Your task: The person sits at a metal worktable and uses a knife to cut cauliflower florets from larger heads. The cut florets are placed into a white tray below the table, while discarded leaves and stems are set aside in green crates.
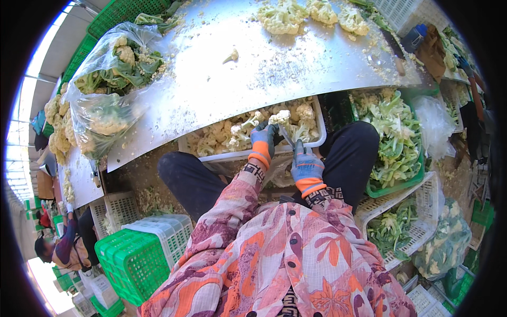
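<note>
My left hand (262, 141), in a grey glove with an orange cuff, is closed around a cauliflower floret (280, 117). A knife (287, 136) is gripped in my gloved right hand (307, 165), its narrow blade pointing up towards the floret; whether it touches is hard to make out. Both hands are at the near rim of a white tub (227, 156) set between my knees, partly under the table edge. Many cut florets (216, 136) fill the tub.
A metal table (195, 79) spans ahead, holding cauliflower heads (282, 17), another knife (393, 45) and a bagged pile (116, 74). Green crates stand left (132, 264) and right (398, 186), the right one full of leaves. Co-workers (68, 245) sit at both sides.
</note>
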Demonstrator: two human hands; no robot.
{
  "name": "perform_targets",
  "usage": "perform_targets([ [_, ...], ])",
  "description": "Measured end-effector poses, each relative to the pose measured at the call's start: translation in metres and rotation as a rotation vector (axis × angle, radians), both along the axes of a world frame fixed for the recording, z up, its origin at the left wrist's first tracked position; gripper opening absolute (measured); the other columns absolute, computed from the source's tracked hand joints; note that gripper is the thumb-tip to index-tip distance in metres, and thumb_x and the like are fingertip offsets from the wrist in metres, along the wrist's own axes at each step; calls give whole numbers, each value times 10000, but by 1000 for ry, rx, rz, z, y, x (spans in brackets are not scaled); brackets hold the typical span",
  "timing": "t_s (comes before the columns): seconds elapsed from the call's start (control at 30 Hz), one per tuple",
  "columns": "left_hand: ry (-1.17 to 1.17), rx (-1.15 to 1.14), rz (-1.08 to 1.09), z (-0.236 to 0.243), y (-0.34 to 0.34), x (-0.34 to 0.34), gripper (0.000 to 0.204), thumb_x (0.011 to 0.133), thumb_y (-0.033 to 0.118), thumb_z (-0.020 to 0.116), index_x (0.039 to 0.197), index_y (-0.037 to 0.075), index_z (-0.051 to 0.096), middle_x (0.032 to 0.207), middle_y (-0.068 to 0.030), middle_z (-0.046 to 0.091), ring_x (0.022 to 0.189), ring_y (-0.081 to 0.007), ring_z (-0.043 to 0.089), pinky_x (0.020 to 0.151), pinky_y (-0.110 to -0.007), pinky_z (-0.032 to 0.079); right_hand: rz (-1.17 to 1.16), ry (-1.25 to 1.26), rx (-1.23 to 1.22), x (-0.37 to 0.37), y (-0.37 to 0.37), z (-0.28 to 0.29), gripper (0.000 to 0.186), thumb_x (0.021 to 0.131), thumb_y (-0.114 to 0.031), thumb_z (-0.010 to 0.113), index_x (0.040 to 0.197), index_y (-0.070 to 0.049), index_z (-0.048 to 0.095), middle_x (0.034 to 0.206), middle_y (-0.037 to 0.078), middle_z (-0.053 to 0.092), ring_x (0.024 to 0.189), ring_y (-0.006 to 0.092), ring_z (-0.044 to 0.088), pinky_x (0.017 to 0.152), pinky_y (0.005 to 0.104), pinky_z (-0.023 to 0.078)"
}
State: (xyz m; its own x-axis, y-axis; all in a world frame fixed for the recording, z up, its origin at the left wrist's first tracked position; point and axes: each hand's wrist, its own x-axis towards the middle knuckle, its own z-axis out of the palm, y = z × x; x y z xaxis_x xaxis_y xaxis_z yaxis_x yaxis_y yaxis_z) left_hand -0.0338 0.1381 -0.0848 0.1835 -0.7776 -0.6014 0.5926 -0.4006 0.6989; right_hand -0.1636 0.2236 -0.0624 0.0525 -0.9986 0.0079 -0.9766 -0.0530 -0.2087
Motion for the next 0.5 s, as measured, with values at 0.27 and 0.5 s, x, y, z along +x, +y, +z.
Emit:
perform_targets([
  [0.27,-57,74,-19,-3,0,-3,239,823,18,589,1059,-11,565,919,-118,611,745,-252,631,631,-374,584,-515,-1588,15,-15,-14,29,323,848,-59,634,1167,-84,592,745,-21,569,527,47,476,457,216,395],
  [0.5,-194,9,-80,1,-2,-7,257,810,24,613,1064,-9,588,873,-86,623,721,-203,628,626,-334,571,-166,-947,39,-11,-8,3,418,812,-125,658,1213,-61,559,886,120,662,808,236,643,748,330,494],
])
